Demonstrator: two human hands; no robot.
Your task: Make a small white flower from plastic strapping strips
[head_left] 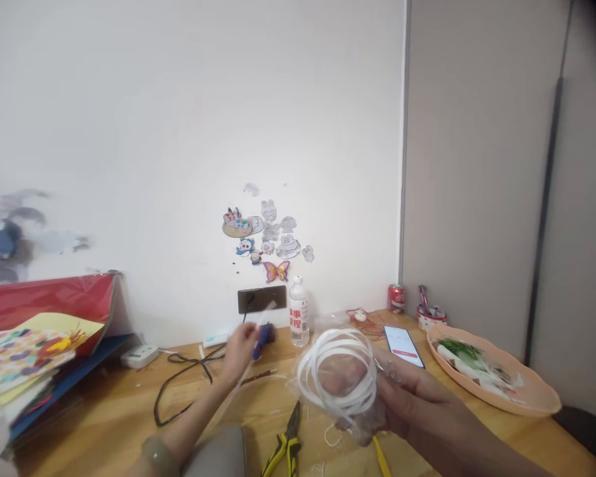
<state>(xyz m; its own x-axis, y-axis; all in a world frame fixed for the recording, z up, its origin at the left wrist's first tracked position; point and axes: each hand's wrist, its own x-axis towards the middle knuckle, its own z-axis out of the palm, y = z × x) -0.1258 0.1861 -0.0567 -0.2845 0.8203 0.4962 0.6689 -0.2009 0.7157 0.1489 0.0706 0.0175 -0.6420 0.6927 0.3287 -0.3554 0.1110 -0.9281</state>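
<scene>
My right hand (402,397) is closed on a clear plastic bag with a coil of white cord (322,391), held up over the desk. My left hand (241,348) is raised to the left with its fingers pinched on a thin whitish strip, blurred, that runs up past the fingertips and down beside the forearm. A blue object (261,341) lies just behind my left hand. Yellow-and-black pliers (289,444) lie on the wooden desk (179,391) below the coil, near a yellow tool (381,457).
Behind stand a water bottle (298,315) and a red can (396,298). A phone (403,346) and a pink tray (531,397) lie on the right. A black cable (161,397), a white power strip (140,356) and stacked coloured papers (24,351) occupy the left.
</scene>
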